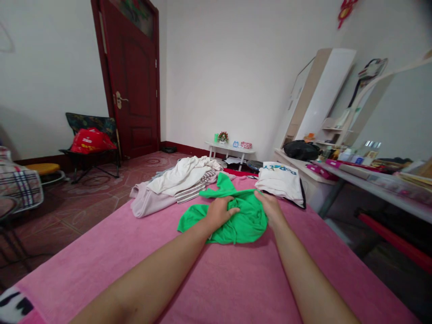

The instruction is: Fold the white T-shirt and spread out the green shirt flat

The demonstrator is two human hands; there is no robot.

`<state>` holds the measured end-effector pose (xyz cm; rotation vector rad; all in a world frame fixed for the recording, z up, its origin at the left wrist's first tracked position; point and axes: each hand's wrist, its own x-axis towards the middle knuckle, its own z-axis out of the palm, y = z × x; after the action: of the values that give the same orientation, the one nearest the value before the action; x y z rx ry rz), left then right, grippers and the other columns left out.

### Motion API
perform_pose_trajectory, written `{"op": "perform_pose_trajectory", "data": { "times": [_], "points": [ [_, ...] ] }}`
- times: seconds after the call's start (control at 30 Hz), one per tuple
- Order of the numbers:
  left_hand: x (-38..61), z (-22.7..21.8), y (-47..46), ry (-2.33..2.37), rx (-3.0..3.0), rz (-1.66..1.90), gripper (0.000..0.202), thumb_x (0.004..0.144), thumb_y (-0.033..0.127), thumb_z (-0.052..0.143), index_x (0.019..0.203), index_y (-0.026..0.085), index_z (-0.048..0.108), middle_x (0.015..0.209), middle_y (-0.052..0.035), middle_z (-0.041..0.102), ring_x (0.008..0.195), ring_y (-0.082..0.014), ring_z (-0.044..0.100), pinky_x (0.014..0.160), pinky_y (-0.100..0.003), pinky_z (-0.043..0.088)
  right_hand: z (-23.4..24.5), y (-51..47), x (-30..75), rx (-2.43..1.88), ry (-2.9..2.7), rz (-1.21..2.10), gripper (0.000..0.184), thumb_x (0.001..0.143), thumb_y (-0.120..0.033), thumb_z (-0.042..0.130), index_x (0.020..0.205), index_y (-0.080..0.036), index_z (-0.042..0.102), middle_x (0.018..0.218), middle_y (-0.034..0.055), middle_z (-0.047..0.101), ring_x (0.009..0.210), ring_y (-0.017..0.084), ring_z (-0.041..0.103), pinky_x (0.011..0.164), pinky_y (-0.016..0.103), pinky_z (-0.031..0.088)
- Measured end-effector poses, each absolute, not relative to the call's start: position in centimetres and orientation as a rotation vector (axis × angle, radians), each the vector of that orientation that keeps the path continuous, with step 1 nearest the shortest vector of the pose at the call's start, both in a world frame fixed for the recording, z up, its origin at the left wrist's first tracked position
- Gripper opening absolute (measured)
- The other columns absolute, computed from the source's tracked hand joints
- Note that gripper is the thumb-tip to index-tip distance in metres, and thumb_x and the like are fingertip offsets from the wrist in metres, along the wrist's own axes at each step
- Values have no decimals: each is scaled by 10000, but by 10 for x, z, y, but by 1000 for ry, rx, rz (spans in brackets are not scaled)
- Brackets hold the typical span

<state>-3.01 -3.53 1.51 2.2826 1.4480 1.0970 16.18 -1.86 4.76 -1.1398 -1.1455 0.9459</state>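
Note:
A crumpled bright green garment (245, 220) lies on the pink bed cover (216, 279) in front of me. My left hand (221, 211) rests on its middle with the fingers curled into the cloth. At the garment's right edge my right hand (272, 208) has its fingers bent, pinching the fabric. Both forearms stretch forward over the bed.
A pile of white, pink and striped clothes (175, 184) lies at the bed's far left. A folded white shirt with blue letters (281, 180) sits at the far right. A folding chair with a red bag (91, 140) stands by the dark red door (135, 76). A cluttered dresser (354, 166) lines the right wall.

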Motion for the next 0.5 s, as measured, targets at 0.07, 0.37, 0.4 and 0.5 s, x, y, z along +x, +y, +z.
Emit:
{"op": "perform_pose_trajectory", "data": {
  "times": [0.07, 0.37, 0.4, 0.5],
  "points": [
    [-33, 23, -33, 1402, 2173, 1224, 388, 814, 499, 578, 1052, 211, 681, 1003, -53, 700, 962, -250, 627, 871, -334, 445, 64, -16, 173, -995, -782, 984, 162, 696, -281, 673, 792, -151, 672, 696, 23, 698, 641, 180, 647, 644, 302, 541],
    [-61, 60, -13, 1196, 1597, 1812, 305, 821, 432, 542, 703, 157, 606, 667, 8, 588, 688, -149, 536, 668, -242, 386, 121, -40, 195, -625, -280, 697, 47, 865, -225, 544, 826, -206, 564, 734, -50, 641, 648, 103, 631, 649, 273, 546],
    [-63, 64, -13, 1157, 1556, 1838, 306, 817, 436, 549, 694, 159, 594, 658, 12, 576, 672, -140, 523, 651, -234, 380, 126, -45, 191, -600, -306, 670, 48, 859, -233, 553, 820, -206, 562, 730, -50, 634, 641, 102, 627, 636, 266, 542],
    [-68, 77, -16, 1007, 1417, 1791, 333, 770, 480, 603, 689, 157, 588, 626, 14, 563, 599, -120, 498, 582, -220, 370, 139, -59, 175, -553, -429, 568, 93, 821, -290, 596, 835, -199, 585, 754, -34, 631, 630, 97, 609, 584, 222, 518]
  ]
}}
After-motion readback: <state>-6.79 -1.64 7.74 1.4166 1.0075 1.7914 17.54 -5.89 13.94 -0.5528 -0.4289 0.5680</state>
